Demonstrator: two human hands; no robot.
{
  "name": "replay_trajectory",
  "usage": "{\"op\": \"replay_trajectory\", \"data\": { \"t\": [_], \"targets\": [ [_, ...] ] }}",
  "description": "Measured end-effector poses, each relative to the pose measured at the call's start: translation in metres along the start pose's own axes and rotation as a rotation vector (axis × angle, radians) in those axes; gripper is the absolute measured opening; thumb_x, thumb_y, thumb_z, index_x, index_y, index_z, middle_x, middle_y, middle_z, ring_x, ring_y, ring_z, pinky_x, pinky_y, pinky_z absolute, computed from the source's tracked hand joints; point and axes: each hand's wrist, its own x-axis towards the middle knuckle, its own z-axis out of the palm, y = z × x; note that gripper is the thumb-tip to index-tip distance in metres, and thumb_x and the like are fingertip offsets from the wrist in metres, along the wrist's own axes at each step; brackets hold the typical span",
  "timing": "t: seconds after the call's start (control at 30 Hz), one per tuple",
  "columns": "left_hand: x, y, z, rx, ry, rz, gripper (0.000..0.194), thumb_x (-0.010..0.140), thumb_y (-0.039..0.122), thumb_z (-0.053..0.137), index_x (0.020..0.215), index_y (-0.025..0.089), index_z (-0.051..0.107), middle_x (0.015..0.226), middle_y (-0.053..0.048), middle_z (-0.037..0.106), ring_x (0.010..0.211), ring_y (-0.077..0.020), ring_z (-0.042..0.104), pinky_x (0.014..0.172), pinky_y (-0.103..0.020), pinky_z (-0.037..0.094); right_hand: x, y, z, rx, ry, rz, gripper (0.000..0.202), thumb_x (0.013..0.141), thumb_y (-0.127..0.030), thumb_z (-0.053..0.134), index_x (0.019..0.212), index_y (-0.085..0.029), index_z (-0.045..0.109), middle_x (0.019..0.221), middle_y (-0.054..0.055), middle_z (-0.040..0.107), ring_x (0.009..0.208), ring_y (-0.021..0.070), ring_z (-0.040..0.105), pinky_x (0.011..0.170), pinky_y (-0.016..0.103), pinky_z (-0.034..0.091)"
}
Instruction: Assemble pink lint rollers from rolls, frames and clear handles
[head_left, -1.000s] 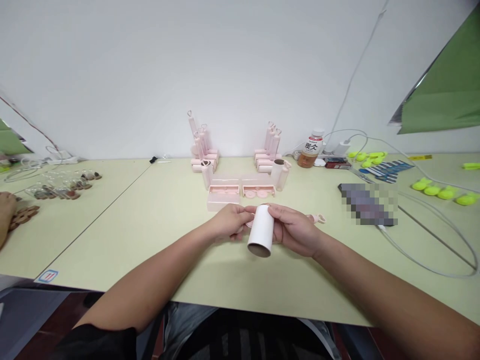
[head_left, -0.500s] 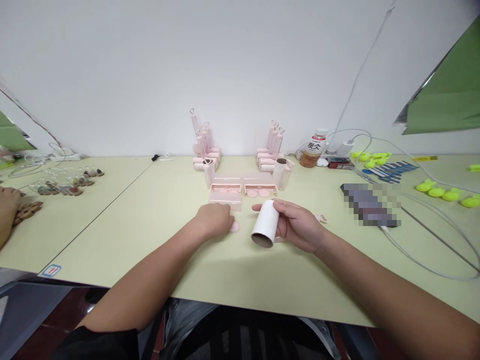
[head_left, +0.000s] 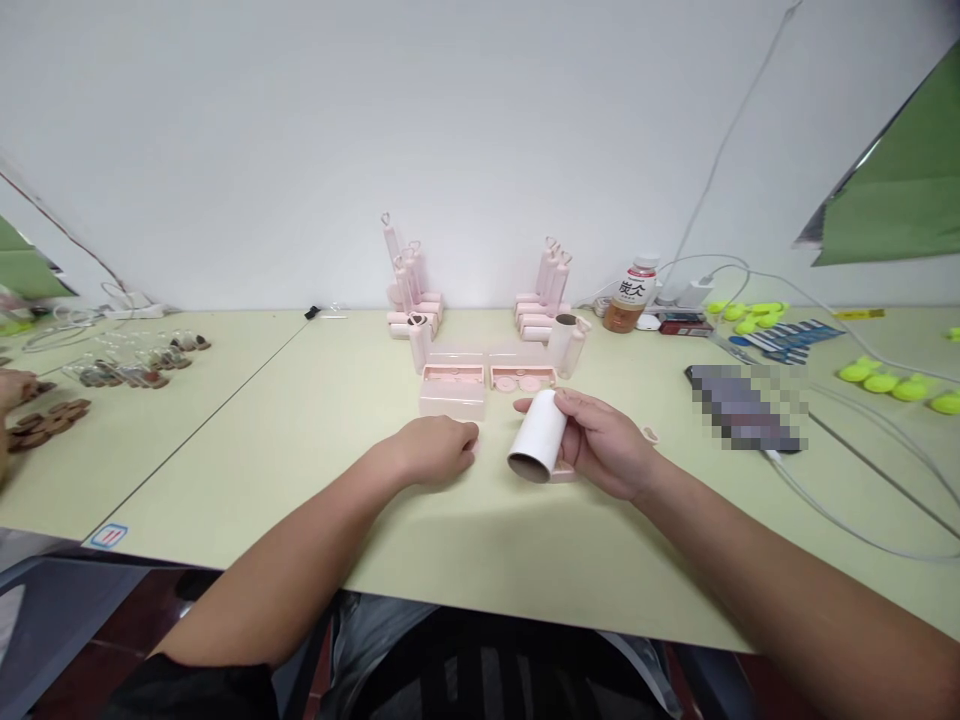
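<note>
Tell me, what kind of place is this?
Probably a small assembly workbench. The right hand holds a white roll, matching pink plastic parts stand in batches by the wall, and another person's hand works beside brown pieces next door.

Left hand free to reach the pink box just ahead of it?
Probably yes. The left hand rests closed on the table, and only bare surface lies between it and the pink box.
</note>
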Motion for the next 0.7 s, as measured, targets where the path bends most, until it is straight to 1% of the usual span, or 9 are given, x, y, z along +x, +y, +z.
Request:
{"op": "replay_trajectory", "data": {
  "t": [0.17, 0.3, 0.37, 0.43, 0.47, 0.53, 0.57, 0.6, 0.7],
  "targets": [
    [0.008, -0.012, 0.000, -0.072, 0.072, 0.030, 0.028, 0.090, 0.040, 0.042, 0.075, 0.022, 0.058, 0.080, -0.008, 0.067, 0.065, -0.0228, 0.057, 0.057, -0.032, 0.034, 0.000, 0.000, 0.001, 0.002, 0.023, 0.005, 0.021, 0.095, -0.022, 0.048, 0.097, -0.013, 0.067, 0.094, 0.010, 0.070, 0.069, 0.0154, 0.063, 0.056, 0.028, 0.058],
    [0.009, -0.013, -0.005, -0.153, 0.161, 0.042, 0.027, 0.090, 0.038, 0.045, 0.071, 0.021, 0.055, 0.075, -0.006, 0.065, 0.064, -0.0212, 0.056, 0.059, -0.032, 0.037, 0.001, 0.002, 0.001, 0.004, 0.026, -0.019, 0.018, 0.095, -0.022, 0.049, 0.097, -0.014, 0.066, 0.087, 0.007, 0.068, 0.067, 0.0151, 0.063, 0.057, 0.028, 0.059],
    [0.006, -0.010, -0.008, -0.285, 0.227, 0.079, 0.023, 0.092, 0.036, 0.042, 0.082, 0.022, 0.056, 0.077, -0.004, 0.065, 0.068, -0.0202, 0.057, 0.062, -0.031, 0.040, 0.003, 0.003, 0.001, 0.034, 0.053, -0.044, 0.017, 0.096, -0.020, 0.048, 0.095, -0.015, 0.065, 0.086, 0.006, 0.067, 0.070, 0.0153, 0.064, 0.061, 0.029, 0.061],
    [0.002, -0.006, -0.011, -0.458, 0.241, 0.196, 0.019, 0.091, 0.034, 0.044, 0.103, 0.023, 0.055, 0.092, -0.005, 0.067, 0.076, -0.0188, 0.060, 0.065, -0.029, 0.045, 0.005, 0.004, 0.002, 0.088, 0.096, -0.074, 0.019, 0.098, -0.020, 0.045, 0.096, -0.016, 0.063, 0.091, 0.007, 0.068, 0.077, 0.0163, 0.066, 0.068, 0.031, 0.062],
    [0.001, -0.004, -0.011, -0.529, 0.244, 0.270, 0.028, 0.089, 0.032, 0.049, 0.116, 0.023, 0.051, 0.105, -0.006, 0.066, 0.083, -0.0186, 0.061, 0.066, -0.028, 0.047, 0.006, 0.004, 0.003, 0.113, 0.116, -0.087, 0.021, 0.099, -0.020, 0.043, 0.097, -0.016, 0.063, 0.095, 0.008, 0.069, 0.081, 0.0167, 0.067, 0.071, 0.032, 0.063],
    [0.000, 0.002, -0.007, -0.599, 0.298, 0.400, 0.055, 0.083, 0.031, 0.060, 0.134, 0.026, 0.040, 0.130, -0.011, 0.056, 0.097, -0.0200, 0.061, 0.070, -0.028, 0.050, 0.006, 0.005, 0.005, 0.136, 0.132, -0.111, 0.024, 0.102, -0.022, 0.039, 0.102, -0.015, 0.062, 0.104, 0.011, 0.069, 0.087, 0.0173, 0.069, 0.075, 0.032, 0.062],
    [0.000, 0.005, -0.004, -0.603, 0.355, 0.442, 0.063, 0.080, 0.031, 0.065, 0.137, 0.027, 0.038, 0.136, -0.012, 0.051, 0.102, -0.0216, 0.060, 0.072, -0.029, 0.051, 0.006, 0.005, 0.007, 0.135, 0.128, -0.115, 0.025, 0.102, -0.023, 0.038, 0.104, -0.015, 0.062, 0.106, 0.011, 0.070, 0.088, 0.0174, 0.069, 0.077, 0.033, 0.062],
    [0.001, 0.008, -0.001, -0.592, 0.418, 0.472, 0.065, 0.079, 0.032, 0.067, 0.137, 0.027, 0.040, 0.137, -0.013, 0.050, 0.106, -0.0233, 0.059, 0.076, -0.031, 0.052, 0.005, 0.006, 0.008, 0.127, 0.115, -0.111, 0.024, 0.102, -0.022, 0.038, 0.104, -0.015, 0.061, 0.105, 0.011, 0.070, 0.088, 0.0174, 0.069, 0.078, 0.033, 0.062],
    [0.005, 0.016, 0.008, -0.533, 0.552, 0.543, 0.047, 0.079, 0.035, 0.069, 0.122, 0.024, 0.054, 0.122, -0.013, 0.060, 0.110, -0.0270, 0.058, 0.089, -0.039, 0.051, 0.001, 0.008, 0.012, 0.081, 0.030, -0.046, 0.023, 0.102, -0.024, 0.037, 0.101, -0.016, 0.058, 0.093, 0.009, 0.072, 0.081, 0.0176, 0.071, 0.077, 0.035, 0.061]
  ]
}}
